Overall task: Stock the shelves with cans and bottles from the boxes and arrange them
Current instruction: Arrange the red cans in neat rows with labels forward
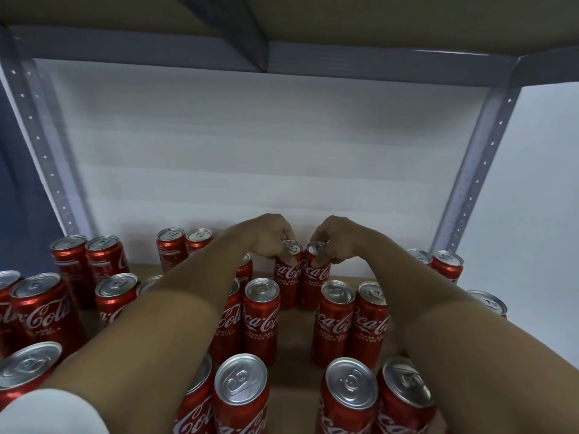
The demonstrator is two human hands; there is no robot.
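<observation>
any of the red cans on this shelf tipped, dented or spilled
Nothing stands out. The red aluminium cola cans all stand upright on the brown shelf board, with no visible dents or spills. The left hand and right hand each grip one back can by its top.

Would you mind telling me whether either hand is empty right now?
No, the left hand grips the top of one red can and the right hand grips the can beside it.
</observation>
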